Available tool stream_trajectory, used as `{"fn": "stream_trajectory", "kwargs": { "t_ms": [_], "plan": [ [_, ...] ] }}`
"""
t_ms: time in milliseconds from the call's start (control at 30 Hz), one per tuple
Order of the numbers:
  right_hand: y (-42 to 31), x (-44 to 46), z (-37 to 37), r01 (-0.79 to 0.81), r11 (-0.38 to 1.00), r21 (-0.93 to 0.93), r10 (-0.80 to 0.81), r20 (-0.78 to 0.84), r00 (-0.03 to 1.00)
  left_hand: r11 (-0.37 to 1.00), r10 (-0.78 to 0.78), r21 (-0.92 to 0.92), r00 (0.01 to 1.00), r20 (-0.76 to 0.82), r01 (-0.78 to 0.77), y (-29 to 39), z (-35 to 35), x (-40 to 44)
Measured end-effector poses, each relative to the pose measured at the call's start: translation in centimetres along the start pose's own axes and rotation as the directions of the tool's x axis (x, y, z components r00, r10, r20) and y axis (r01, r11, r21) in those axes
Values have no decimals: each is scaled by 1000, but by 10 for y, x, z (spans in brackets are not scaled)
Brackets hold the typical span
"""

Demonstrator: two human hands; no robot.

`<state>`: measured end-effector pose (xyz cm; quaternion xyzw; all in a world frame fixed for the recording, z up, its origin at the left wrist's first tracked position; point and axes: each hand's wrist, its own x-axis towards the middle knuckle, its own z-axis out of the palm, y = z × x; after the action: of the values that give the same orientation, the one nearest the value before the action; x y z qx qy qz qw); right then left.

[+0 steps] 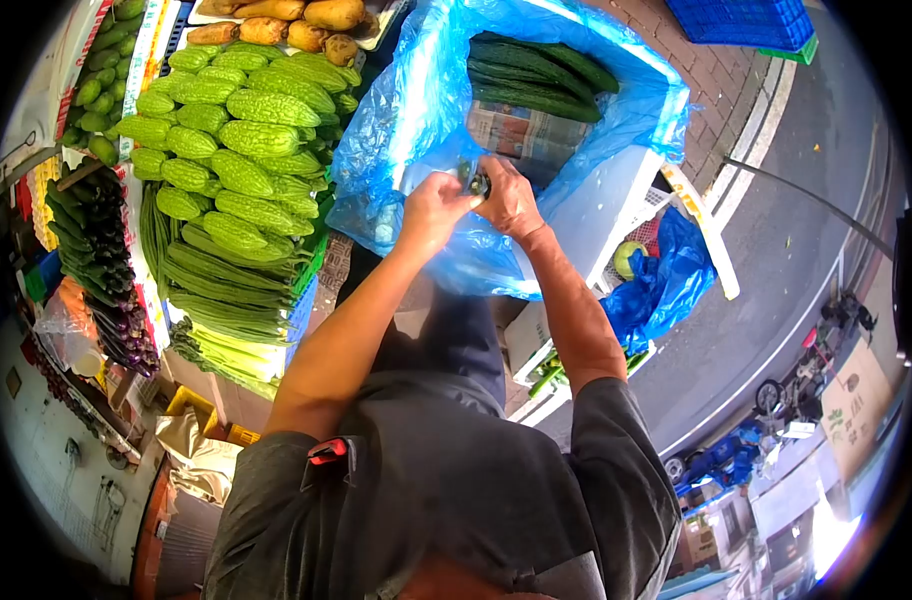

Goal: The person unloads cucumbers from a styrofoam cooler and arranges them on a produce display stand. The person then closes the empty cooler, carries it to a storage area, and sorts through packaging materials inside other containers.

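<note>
My left hand (434,212) and my right hand (511,200) meet over the near side of a white foam box (591,225). A blue plastic liner (376,150) covers its rim. Between my fingertips is a small dark-green thing (473,180), partly hidden, whose kind I cannot make out. The fingers of my right hand curl around it, while my left thumb and fingers pinch at its other side. Inside the box, several long dark-green cucumbers (541,75) lie at the far end, beside a sheet of newspaper (521,130).
On the left, a stall holds bitter melons (266,140), long beans (226,285) and brown roots (336,14). Eggplants (121,325) lie farther left. A blue bag (666,270) hangs by a crate right of the box. A blue crate (741,20) stands near the road (826,190).
</note>
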<state>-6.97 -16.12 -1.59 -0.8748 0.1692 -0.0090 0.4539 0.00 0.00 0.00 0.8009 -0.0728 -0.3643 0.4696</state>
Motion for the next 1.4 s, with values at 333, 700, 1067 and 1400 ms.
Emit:
{"fn": "stream_trajectory", "kwargs": {
  "t_ms": [333, 700, 1067, 1400],
  "plan": [
    [-5, 0, -5, 71, 997, 4, -71, -1, 997, 942, 318, 132, 946, -60, -308, 24, 1, -15],
    [-21, 1, -14, 22, 1000, -2, -22, 47, 999, 922, 386, 70, 920, -70, -382, 23, -11, -19],
    [-15, -14, -16, 118, 993, 5, -118, -57, 991, 856, -110, -485, 979, 172, 181, -1, -27, -1],
    [-23, -49, -40, 220, 974, 48, -217, -67, 974, 920, -63, -379, 994, 92, 94, 12, -2, 9]
  ]
}}
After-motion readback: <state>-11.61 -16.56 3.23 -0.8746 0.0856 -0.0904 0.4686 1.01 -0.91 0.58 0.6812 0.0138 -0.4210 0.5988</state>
